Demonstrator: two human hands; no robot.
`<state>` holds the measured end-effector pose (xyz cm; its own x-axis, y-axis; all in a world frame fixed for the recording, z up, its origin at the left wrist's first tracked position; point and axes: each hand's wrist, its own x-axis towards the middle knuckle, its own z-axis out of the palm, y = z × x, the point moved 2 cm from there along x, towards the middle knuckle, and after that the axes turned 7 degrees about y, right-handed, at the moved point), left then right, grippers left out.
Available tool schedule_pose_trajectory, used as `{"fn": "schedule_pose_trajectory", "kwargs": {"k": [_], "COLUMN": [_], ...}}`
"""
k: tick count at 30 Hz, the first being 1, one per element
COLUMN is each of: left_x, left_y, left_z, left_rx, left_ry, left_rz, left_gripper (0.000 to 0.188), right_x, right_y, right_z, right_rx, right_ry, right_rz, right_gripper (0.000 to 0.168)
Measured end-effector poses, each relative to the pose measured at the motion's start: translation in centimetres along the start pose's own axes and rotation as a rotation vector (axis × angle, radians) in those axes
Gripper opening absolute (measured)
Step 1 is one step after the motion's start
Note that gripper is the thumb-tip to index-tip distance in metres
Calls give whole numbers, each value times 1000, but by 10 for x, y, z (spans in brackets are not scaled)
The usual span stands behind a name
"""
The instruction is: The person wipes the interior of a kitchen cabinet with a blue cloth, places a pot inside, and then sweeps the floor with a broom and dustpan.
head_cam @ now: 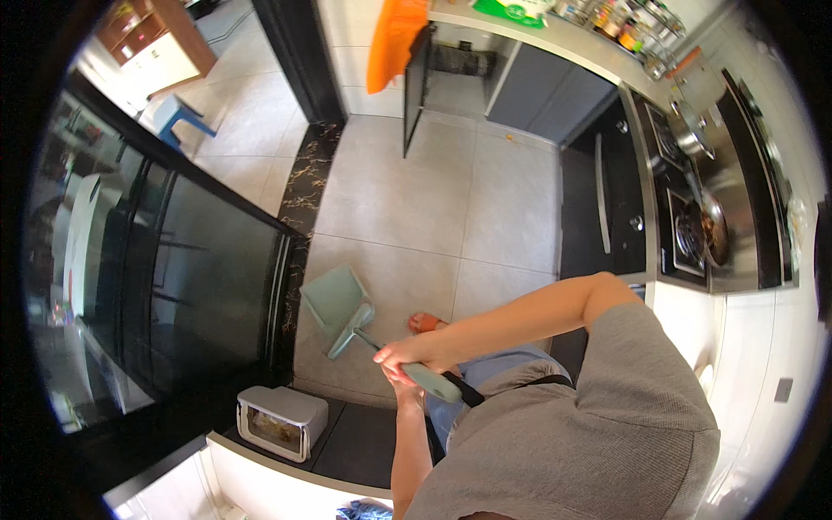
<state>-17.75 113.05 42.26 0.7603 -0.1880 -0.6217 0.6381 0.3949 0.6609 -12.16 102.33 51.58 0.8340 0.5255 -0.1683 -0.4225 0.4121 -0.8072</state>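
Note:
My right hand [413,354] is closed around the upper part of a long handle with a wide pale green end [432,382]. Just beneath it, my left hand [404,385] is closed at the same handle, its fingers partly hidden. The shaft runs down to a pale green broom head [351,331] near the floor. This head overlaps the edge of a pale green dustpan [335,296], which rests on the grey floor tiles. Whether a separate dustpan handle is also in my grip cannot be told.
A sandaled foot [426,322] shows beyond my hands. A cabinet door [416,91] stands open under the counter, near an orange cloth [389,45]. The stove [682,227] holds pans at the right. A grey-white lidded bin [283,416] sits at lower left, near a black-framed glass door [208,260].

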Motion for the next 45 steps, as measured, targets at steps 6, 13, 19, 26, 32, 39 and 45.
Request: {"fn": "schedule_pose_trajectory", "kwargs": {"k": [6, 13, 19, 26, 32, 39, 45], "left_x": [-23, 42, 140, 253, 314, 355, 367], "left_y": [14, 89, 72, 62, 72, 88, 89], "left_z": [5, 85, 227, 357, 420, 469, 481], "left_rx": [386, 619, 804, 987, 1124, 1277, 1302], "left_ry": [-31, 120, 96, 48, 65, 66, 64], "left_rz": [-66, -101, -145, -144, -130, -103, -123], "left_gripper": [71, 59, 57, 58, 58, 51, 43], "right_x": [-112, -288, -375, -381, -348, -283, -256], "right_y": [-157, -153, -129, -135, -126, -162, -131], "right_z": [-4, -141, -279, -471, -673, -877, -988], "right_rx": [197, -42, -33, 451, 684, 1069, 981], "right_ry": [449, 493, 1020, 1570, 1867, 1900, 1851], "right_rz": [637, 533, 660, 292, 24, -168, 0], "right_gripper": [63, 65, 57, 23, 20, 20, 11]}}
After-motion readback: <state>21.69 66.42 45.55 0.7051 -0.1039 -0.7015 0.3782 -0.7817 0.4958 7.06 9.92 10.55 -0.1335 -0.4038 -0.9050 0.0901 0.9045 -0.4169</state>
